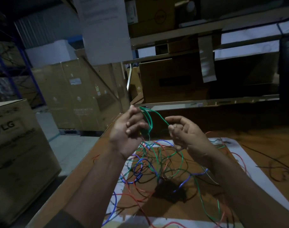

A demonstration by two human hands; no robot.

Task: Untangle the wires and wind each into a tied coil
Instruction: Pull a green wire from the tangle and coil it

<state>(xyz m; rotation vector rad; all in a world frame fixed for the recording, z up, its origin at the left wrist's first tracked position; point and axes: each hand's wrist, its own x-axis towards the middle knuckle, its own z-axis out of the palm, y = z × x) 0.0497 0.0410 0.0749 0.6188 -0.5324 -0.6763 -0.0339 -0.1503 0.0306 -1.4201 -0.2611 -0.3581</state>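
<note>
Head view: both raised hands' fingers hold the green wire, left hand gripping its loops, right hand pinching a strand.

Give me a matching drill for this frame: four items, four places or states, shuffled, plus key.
Items:
1. left hand
2. right hand
3. wire tangle
4. LG box

Places or states:
A. lies on the table, below both hands
B. holds several green loops
C. stands on the floor, left of the table
D. pinches one green strand leading to the loops

Pairs: 1-B, 2-D, 3-A, 4-C
</note>
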